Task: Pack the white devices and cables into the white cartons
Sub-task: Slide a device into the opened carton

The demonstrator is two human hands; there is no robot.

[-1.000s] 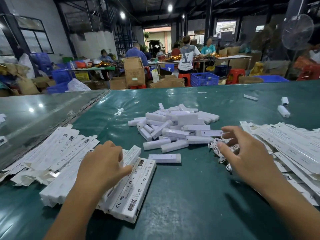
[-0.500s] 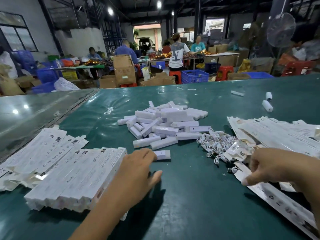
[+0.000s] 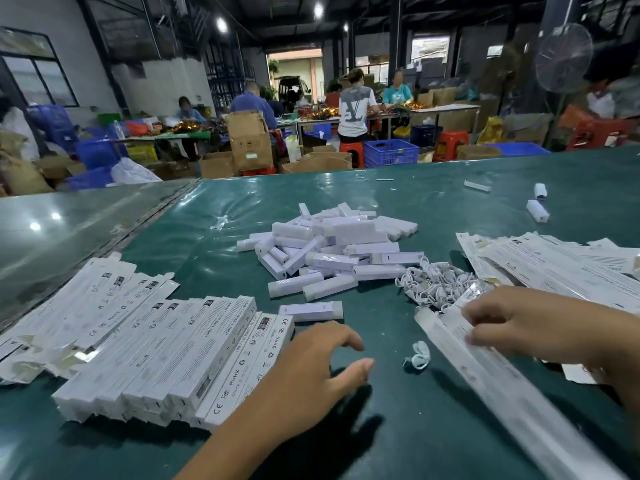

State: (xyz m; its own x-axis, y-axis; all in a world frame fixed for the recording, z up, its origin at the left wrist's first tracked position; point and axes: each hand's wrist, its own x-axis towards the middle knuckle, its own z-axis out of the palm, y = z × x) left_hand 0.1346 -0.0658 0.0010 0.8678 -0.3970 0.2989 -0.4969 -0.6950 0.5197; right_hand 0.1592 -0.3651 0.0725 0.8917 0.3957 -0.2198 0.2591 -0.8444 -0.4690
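A heap of white bar-shaped devices (image 3: 329, 247) lies mid-table, and one device (image 3: 310, 311) lies alone nearer me. Coiled white cables (image 3: 433, 284) are piled to its right, with one loose cable (image 3: 419, 355) in front. Packed white cartons (image 3: 166, 358) sit in a row at my left. My left hand (image 3: 311, 368) hovers beside that row, fingers relaxed, holding nothing. My right hand (image 3: 533, 327) pinches a long flat white carton (image 3: 502, 389), blurred, that lies diagonally on the table. Flat unfolded cartons (image 3: 554, 265) are stacked at the right.
The green table (image 3: 398, 445) runs to a glossy grey surface (image 3: 69, 230) on the left. A few stray white pieces (image 3: 536, 209) lie at the far right. Beyond the table people work among cardboard boxes (image 3: 249, 140), blue crates (image 3: 391, 152) and a standing fan (image 3: 564, 57).
My right hand has left the cable pile, moved to the flat cartons and drawn one toward me. My left hand has come off the packed cartons and moved right.
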